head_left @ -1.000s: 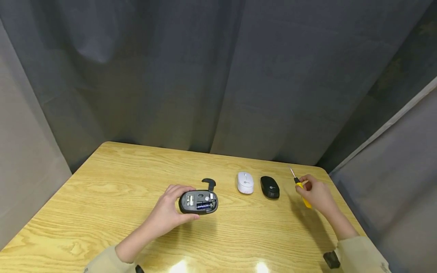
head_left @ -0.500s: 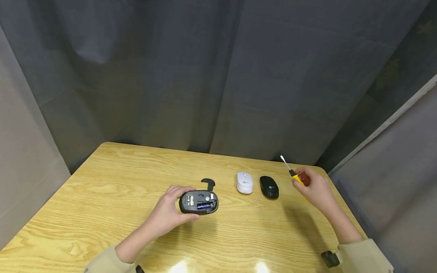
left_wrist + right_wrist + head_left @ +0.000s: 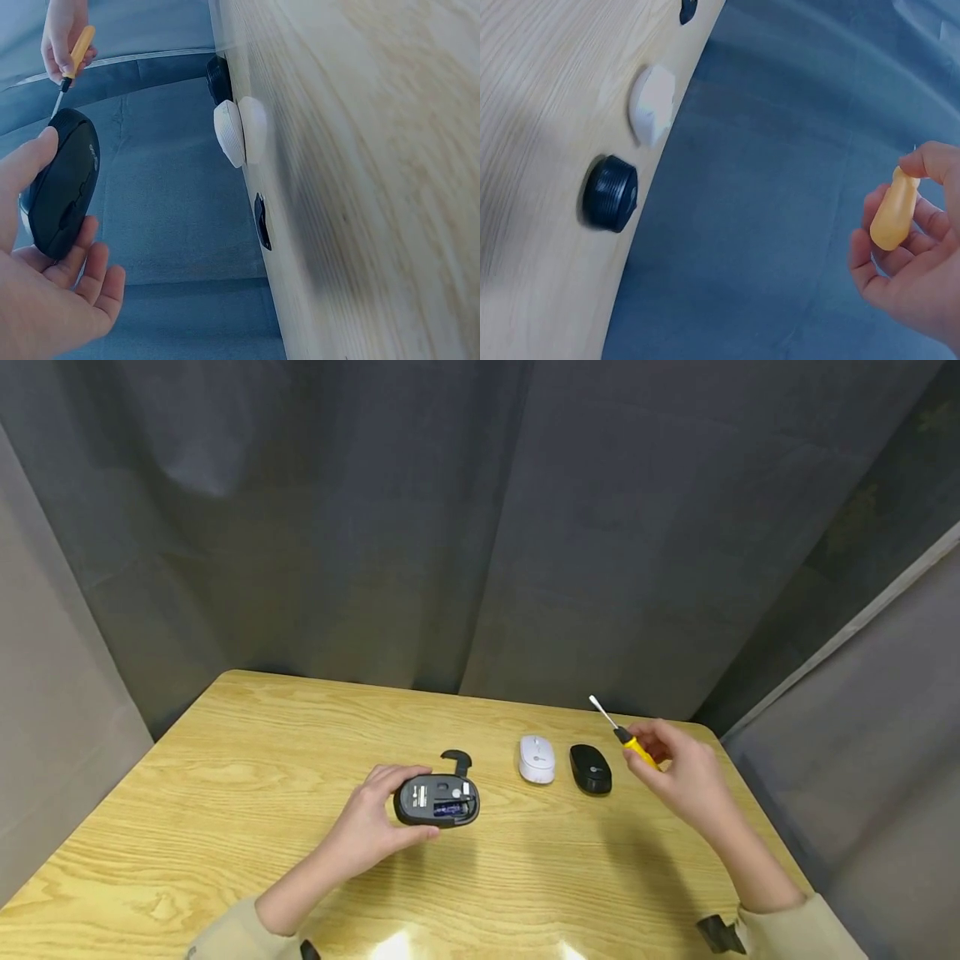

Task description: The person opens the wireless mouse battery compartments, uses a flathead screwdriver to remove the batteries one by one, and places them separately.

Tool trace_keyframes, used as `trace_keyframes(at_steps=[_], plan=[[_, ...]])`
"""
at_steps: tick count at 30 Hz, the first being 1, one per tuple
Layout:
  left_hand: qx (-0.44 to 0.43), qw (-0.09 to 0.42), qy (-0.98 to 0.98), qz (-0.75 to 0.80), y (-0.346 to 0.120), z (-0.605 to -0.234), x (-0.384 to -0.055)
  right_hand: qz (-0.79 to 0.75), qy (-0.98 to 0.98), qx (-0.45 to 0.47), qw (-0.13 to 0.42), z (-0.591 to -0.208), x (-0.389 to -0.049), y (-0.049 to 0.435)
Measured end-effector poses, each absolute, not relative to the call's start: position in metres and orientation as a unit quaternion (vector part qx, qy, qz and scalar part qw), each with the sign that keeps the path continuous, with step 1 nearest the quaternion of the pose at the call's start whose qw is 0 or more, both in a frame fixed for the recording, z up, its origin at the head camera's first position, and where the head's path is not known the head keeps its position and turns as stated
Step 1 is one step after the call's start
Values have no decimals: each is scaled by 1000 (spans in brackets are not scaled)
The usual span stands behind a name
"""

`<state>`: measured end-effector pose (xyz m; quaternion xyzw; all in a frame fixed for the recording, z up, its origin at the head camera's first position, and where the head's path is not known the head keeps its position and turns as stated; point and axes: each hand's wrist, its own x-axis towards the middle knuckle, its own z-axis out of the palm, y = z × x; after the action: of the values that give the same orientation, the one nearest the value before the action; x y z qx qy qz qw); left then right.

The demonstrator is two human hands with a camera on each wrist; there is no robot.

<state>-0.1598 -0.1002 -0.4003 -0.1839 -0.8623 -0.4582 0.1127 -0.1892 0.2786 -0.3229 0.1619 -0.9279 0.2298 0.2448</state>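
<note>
Above table (image 3: 300,727), opened mouse (image 3: 431,798) in left grip (image 3: 372,811), screwdriver (image 3: 623,736) in right grip (image 3: 681,775), white mouse (image 3: 537,760), black mouse (image 3: 591,769) between.

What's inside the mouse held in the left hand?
The mouse, its underside facing the head camera, shows a dark-blue battery, with a small white piece nearby. Anything beneath the battery or deeper inside is covered.

This looks like a curtained-off booth with 1 wood-grain table (image 3: 225,793) as its work surface. A dark grey curtain (image 3: 352,527) hangs behind it, with paler grey walls (image 3: 60,652) closing both sides; what kind of building surrounds it cannot be told
</note>
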Motion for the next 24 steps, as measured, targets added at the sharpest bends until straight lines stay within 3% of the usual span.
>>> trace_keyframes(at_steps=[10, 24], plan=[[-178, 106, -850, -484, -98, -396, -159, 239, -893, 241, 295, -318, -175, 261], [-180, 87, -839, -506, -94, -393, -157, 277, -859, 331, 277, -319, -159, 239]])
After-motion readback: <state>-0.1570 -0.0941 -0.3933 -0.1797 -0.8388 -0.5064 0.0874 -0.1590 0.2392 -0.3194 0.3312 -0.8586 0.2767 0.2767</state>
